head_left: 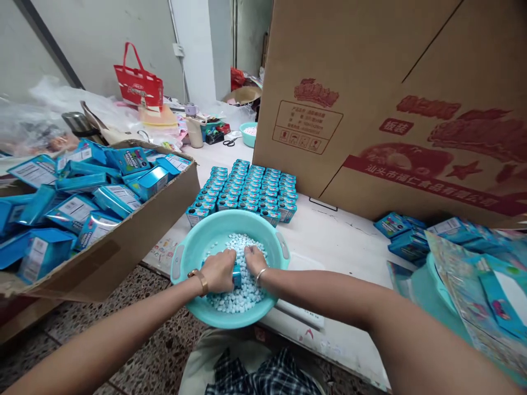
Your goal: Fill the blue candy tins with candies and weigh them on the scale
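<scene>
Down in the teal basin (284, 249), a small blue box (236, 275) is pinned between both hands, pressed into the heap of pale candy pellets (242, 296). Only a sliver of it shows, so which way its long side runs can't be told. The left hand (218, 270), gold watch on the wrist, is curled tight against the box; the right hand (254, 260), thin bangle on the wrist, has its fingers bent down into the pellets beside it, gripping the box's other side.

Just beyond the basin stands a block of small blue boxes (247, 189), upright, open tops up, packed in about six rows running away from the person; too many to count exactly. To the left, one open cardboard carton (135, 230) is heaped with flat blue packets lying every way. On the right, one big brown carton (391, 109) towers, with a small stack of blue packets (401, 230) at its foot. Far back: one red bag (139, 82), one pair of scissors (229, 142).
</scene>
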Tool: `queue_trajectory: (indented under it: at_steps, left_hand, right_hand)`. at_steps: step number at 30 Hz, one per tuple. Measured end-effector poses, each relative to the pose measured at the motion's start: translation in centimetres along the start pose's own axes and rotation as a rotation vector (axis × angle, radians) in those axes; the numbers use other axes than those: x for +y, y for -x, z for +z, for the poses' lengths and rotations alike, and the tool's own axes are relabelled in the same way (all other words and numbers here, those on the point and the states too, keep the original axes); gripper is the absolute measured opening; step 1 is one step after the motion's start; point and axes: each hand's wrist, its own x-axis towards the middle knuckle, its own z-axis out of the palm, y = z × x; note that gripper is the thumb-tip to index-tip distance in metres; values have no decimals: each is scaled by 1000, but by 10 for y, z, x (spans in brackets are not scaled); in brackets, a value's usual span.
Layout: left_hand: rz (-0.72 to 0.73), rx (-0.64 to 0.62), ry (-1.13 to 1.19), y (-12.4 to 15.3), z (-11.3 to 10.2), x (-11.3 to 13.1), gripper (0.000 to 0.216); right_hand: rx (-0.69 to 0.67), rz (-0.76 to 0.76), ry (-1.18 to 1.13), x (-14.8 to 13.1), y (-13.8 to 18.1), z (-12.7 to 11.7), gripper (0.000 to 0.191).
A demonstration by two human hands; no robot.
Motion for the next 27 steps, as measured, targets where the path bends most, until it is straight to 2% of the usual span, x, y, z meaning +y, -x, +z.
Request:
queue_trajectory:
  at_steps: [5, 7, 10, 11, 16, 22, 27]
  left_hand:
    - [-56, 176, 91, 11, 0, 2, 50]
    - [-69, 326, 197, 14, 0, 1, 59]
    - [-71, 613, 429, 13, 4, 0, 67]
    - [-67, 669, 495, 12, 5, 1, 68]
    - [-131, 739, 719, 6, 2, 5, 70]
    - [-117, 808, 720, 11, -8, 3, 68]
    - [-95, 787, 821, 13, -14, 3, 70]
  right_hand:
    - [27, -96, -453, -17, 5, 6, 37]
    - [26, -178, -614, -34, 7, -1, 38]
    - [-9, -311, -803, -64, 13, -13, 37]
    - [-29, -345, -848, -73, 16, -16, 35]
    - [-148, -394, -1013, -105, 30, -24, 26]
    - [-174, -378, -1083, -116, 41, -34, 23]
    - [-240, -351, -1147, -124, 47, -40, 19]
